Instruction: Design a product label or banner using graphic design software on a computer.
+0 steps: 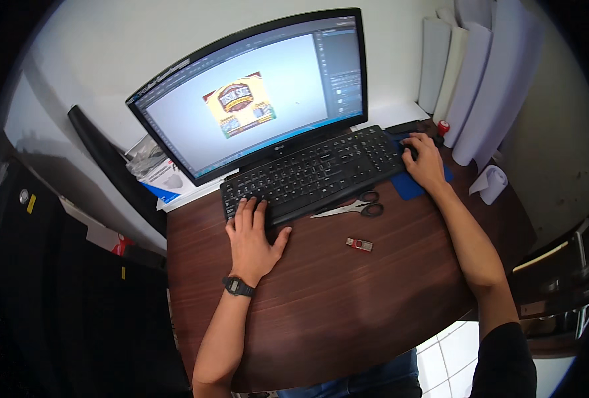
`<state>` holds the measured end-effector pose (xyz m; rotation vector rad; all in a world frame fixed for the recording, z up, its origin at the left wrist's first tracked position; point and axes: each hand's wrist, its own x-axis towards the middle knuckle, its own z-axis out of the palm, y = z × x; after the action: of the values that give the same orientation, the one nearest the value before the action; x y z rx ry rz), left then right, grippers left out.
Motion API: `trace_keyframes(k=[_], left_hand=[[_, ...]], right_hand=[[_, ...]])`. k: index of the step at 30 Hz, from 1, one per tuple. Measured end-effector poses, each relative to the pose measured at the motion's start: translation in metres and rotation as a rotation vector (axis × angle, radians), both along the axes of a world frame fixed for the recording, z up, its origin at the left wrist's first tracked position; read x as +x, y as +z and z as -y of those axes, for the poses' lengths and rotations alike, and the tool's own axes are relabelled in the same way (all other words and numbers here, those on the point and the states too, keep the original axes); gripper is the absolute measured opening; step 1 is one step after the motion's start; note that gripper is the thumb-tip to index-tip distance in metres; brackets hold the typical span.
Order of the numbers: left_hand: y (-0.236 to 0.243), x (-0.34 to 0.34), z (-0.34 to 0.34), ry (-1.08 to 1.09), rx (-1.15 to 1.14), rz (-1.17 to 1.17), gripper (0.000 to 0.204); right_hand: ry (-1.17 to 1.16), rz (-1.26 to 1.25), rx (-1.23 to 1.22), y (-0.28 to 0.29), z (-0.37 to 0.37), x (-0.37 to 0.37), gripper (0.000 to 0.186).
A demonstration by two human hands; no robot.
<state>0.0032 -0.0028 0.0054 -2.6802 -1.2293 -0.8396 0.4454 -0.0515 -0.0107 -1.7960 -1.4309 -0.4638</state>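
My left hand (253,247) rests on the left end of a black keyboard (311,170), its fingers stretched over the keys and the thumb out to the side. A black digital watch (239,286) is on that wrist. At the keyboard's right end, my right hand (427,164) is curved over a dark computer mouse (411,152), mostly hidden under the fingers, on a blue mouse pad (408,188). Behind the keyboard, a monitor (294,79) displays a yellow and brown label design on a white canvas.
Scissors (349,208) lie along the keyboard's front edge, with a red and silver USB stick (360,245) nearer me on the brown desk (347,318). Tall paper rolls (500,79) and a red-topped stamp (443,127) stand at right. Papers and packaging (165,176) lie left of the monitor.
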Motion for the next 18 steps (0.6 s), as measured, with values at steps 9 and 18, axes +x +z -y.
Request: trace_keyframes(k=[9, 18], left_hand=[[0.0012, -0.0007, -0.0001, -0.093, 0.008, -0.001, 0.054], [0.0003, 0.0008, -0.0004, -0.098, -0.002, -0.005, 0.051]], right_hand=[[-0.029, -0.018, -0.024, -0.0033, -0.0011, 0.0027, 0.024], [-0.044, -0.009, -0.034, -0.0038, 0.0006, 0.0039, 0.023]])
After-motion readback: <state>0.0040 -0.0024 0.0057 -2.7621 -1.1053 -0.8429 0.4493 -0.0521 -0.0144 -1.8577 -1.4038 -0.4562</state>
